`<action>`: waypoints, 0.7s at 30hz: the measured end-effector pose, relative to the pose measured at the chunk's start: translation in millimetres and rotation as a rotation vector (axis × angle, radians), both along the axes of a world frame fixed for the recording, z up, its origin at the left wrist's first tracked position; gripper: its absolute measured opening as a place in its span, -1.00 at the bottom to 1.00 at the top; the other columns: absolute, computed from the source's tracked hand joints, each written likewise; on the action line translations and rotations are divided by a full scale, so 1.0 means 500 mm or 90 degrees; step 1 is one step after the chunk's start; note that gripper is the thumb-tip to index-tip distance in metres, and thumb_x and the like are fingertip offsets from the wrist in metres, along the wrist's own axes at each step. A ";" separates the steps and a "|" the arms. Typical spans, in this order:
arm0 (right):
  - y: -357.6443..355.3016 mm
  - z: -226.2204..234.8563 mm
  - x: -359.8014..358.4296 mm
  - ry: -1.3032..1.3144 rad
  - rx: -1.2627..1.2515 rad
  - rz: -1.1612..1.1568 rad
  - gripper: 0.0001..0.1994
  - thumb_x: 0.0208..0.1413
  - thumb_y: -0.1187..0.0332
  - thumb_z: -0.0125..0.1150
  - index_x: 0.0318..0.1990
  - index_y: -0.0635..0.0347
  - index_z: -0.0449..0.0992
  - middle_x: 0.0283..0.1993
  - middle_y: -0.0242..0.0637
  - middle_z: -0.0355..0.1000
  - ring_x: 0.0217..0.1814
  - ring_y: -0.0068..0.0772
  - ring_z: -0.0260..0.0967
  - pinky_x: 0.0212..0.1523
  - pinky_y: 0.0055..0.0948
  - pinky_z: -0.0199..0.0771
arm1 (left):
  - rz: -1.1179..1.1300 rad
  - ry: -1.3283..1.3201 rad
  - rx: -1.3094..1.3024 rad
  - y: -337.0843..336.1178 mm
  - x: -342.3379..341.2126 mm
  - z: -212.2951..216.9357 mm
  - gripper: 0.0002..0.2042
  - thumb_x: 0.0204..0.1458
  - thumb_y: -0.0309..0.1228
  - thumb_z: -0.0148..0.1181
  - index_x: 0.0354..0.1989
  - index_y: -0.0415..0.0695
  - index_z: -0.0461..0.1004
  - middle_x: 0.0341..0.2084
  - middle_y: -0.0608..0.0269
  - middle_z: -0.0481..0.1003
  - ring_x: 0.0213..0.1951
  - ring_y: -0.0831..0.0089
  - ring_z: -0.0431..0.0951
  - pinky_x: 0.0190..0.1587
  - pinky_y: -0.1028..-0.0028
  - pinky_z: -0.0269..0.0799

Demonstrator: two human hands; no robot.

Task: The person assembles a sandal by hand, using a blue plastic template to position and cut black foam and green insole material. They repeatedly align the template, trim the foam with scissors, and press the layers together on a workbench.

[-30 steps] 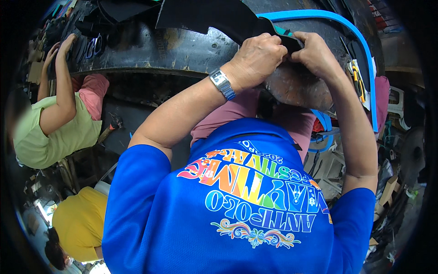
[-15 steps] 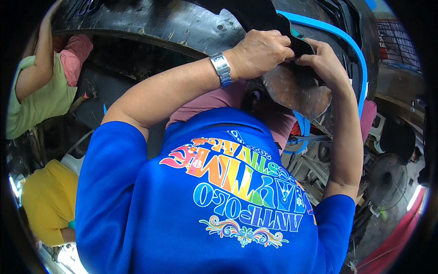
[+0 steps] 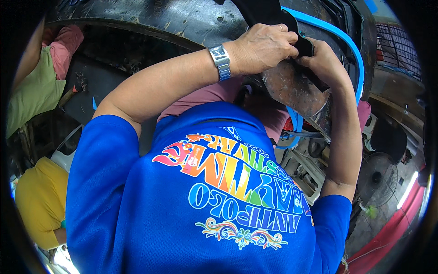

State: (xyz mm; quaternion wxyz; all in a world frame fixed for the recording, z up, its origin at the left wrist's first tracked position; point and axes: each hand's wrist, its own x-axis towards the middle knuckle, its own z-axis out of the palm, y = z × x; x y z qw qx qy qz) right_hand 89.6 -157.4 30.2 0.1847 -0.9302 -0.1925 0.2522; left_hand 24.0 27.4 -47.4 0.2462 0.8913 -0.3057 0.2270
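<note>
A flexible black piece of sheet material [image 3: 262, 12] with curved edges bends up at the table's near edge. My left hand [image 3: 264, 49], with a metal watch on its wrist, pinches the piece's edge; the fingers are curled. Close beside it on the right, my right hand [image 3: 326, 64] grips the same piece between thumb and fingers. The two hands almost meet. Part of the piece is hidden behind my left hand. Below them a worn brown board [image 3: 292, 89] juts out from the table.
A dark, scuffed table [image 3: 187, 20] spans the top. A bright blue strip [image 3: 358, 50] curves along its right side. A hammer [image 3: 73, 93] lies at the left, near a person in light green [image 3: 34, 91]; another wears yellow [image 3: 43, 196]. A fan [image 3: 377, 178] stands at right.
The whole view has shifted a little. Both hands still hold the black piece, with only slight finger movement. The person in green at the left has lowered an arm partly out of view.
</note>
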 end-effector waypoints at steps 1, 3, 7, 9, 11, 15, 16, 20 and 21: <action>-0.001 -0.005 0.001 -0.006 -0.004 -0.002 -0.66 -0.02 0.47 0.34 -0.02 0.32 0.61 -0.26 0.04 0.62 -0.24 -0.17 0.63 -0.12 -0.23 0.59 | -0.019 0.005 -0.011 -0.002 0.001 0.000 -0.77 0.04 -0.47 0.25 -0.11 -0.07 0.65 -0.19 0.28 0.53 -0.06 0.29 0.54 0.00 0.40 0.56; -0.004 -0.011 0.001 -0.022 -0.006 -0.012 -0.66 -0.01 0.47 0.35 -0.03 0.32 0.61 -0.27 0.00 0.62 -0.27 -0.22 0.63 -0.15 -0.26 0.60 | -0.053 0.002 -0.034 -0.005 0.003 -0.001 -0.76 0.03 -0.50 0.24 -0.11 -0.11 0.64 -0.18 0.24 0.53 -0.05 0.25 0.54 0.03 0.36 0.56; -0.015 0.002 0.002 0.057 0.033 -0.060 -0.65 0.00 0.47 0.38 -0.01 0.33 0.59 -0.28 -0.11 0.63 -0.31 -0.35 0.62 -0.19 -0.34 0.62 | -0.119 0.027 -0.045 0.006 0.015 -0.003 -0.73 0.02 -0.55 0.21 -0.07 -0.16 0.62 -0.15 0.20 0.53 -0.01 0.23 0.55 0.07 0.34 0.54; -0.022 0.013 0.007 0.151 0.070 -0.109 -0.64 -0.01 0.48 0.38 0.00 0.35 0.59 -0.27 -0.14 0.62 -0.31 -0.38 0.61 -0.19 -0.38 0.63 | -0.131 0.029 -0.022 0.009 0.018 -0.004 -0.72 0.04 -0.54 0.19 -0.04 -0.12 0.61 -0.13 0.22 0.52 0.00 0.25 0.53 0.08 0.35 0.54; -0.026 0.016 0.014 0.175 0.091 -0.087 -0.61 -0.07 0.48 0.41 -0.02 0.36 0.58 -0.29 -0.18 0.60 -0.35 -0.43 0.60 -0.22 -0.43 0.63 | -0.122 0.036 0.001 0.008 0.021 -0.005 -0.72 0.07 -0.53 0.18 -0.03 -0.10 0.61 -0.12 0.23 0.52 0.00 0.27 0.53 0.08 0.36 0.53; -0.032 0.009 0.020 0.177 0.091 -0.101 -0.59 -0.12 0.45 0.44 -0.04 0.34 0.58 -0.30 -0.21 0.59 -0.38 -0.44 0.58 -0.26 -0.44 0.61 | -0.107 0.042 -0.022 0.007 0.021 -0.007 -0.73 0.10 -0.50 0.18 -0.02 -0.06 0.62 -0.13 0.25 0.52 -0.02 0.31 0.51 0.08 0.38 0.52; -0.032 0.008 0.020 0.197 0.091 -0.111 -0.58 -0.13 0.44 0.45 -0.04 0.33 0.58 -0.30 -0.22 0.59 -0.39 -0.44 0.57 -0.26 -0.45 0.61 | -0.112 0.046 -0.028 0.008 0.021 -0.007 -0.72 0.09 -0.50 0.19 -0.02 -0.06 0.62 -0.13 0.25 0.52 -0.02 0.31 0.51 0.08 0.38 0.52; -0.018 0.010 0.009 0.206 0.087 -0.093 -0.60 -0.11 0.47 0.42 -0.04 0.32 0.57 -0.27 -0.21 0.59 -0.35 -0.44 0.57 -0.22 -0.44 0.61 | -0.114 0.064 -0.040 0.012 0.020 -0.006 -0.71 0.06 -0.52 0.21 -0.02 -0.07 0.62 -0.13 0.25 0.52 -0.02 0.29 0.51 0.07 0.36 0.51; -0.014 0.012 0.004 0.190 0.062 -0.088 -0.59 -0.10 0.49 0.41 -0.02 0.33 0.55 -0.25 -0.20 0.59 -0.32 -0.44 0.57 -0.19 -0.43 0.61 | -0.112 0.071 -0.041 0.012 0.018 -0.005 -0.71 0.06 -0.53 0.21 -0.02 -0.07 0.62 -0.13 0.25 0.52 -0.02 0.28 0.52 0.07 0.36 0.51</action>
